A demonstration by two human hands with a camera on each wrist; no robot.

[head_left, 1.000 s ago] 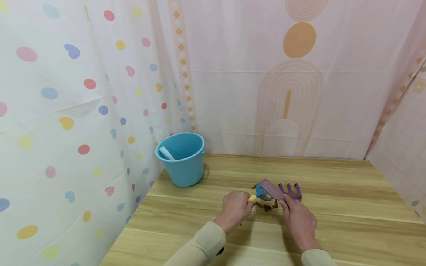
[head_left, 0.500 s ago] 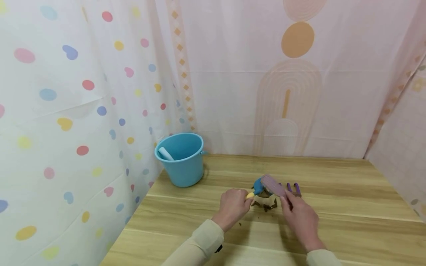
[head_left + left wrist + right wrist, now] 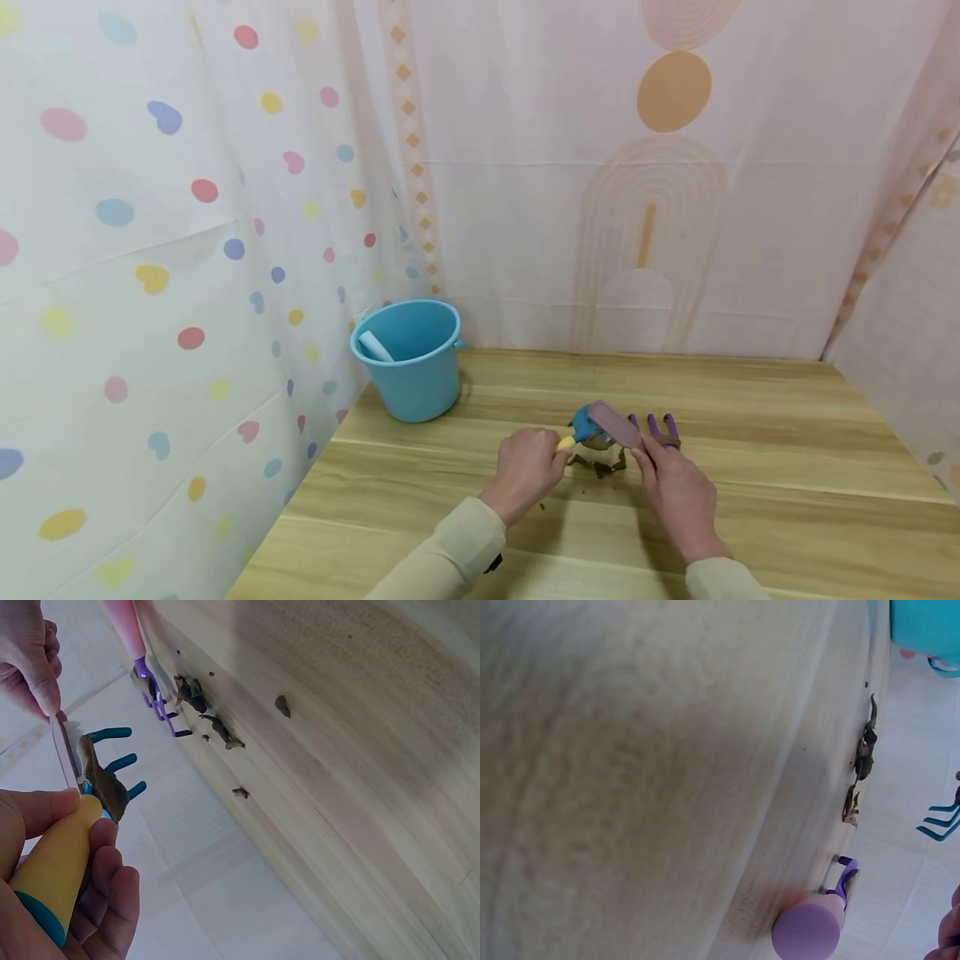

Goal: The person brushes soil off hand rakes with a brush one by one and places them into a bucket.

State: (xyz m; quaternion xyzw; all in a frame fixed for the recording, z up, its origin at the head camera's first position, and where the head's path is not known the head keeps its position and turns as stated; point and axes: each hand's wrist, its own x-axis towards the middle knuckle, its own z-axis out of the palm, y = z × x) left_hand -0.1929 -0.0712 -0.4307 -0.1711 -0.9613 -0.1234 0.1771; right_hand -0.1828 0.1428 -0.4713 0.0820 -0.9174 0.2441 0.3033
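My left hand (image 3: 528, 467) grips the yellow handle (image 3: 58, 859) of a small blue hand rake (image 3: 582, 423). Brown, mud-like matter (image 3: 105, 780) clings to the rake's head, near the base of its prongs. In my right hand (image 3: 681, 496) is a mauve brush (image 3: 615, 423), pinched at its near end between thumb and fingers. The brush's head lies across the blue rake's head, its working side turned away in the head view. A purple hand rake (image 3: 653, 423) with a pink handle (image 3: 122, 628) lies on the table, partly hidden behind the right hand and brush.
Brown clumps (image 3: 602, 469) and smaller crumbs are scattered on the wooden table (image 3: 420, 500) below the tools. A light blue bucket (image 3: 416, 387) stands at the back left, its white handle grip (image 3: 375, 346) hanging inside. Patterned curtains (image 3: 510, 233) enclose the table.
The brush slid up and away along the blue rake's head, then came partly back towards me. The rake tilted slightly. Both hands kept their holds.
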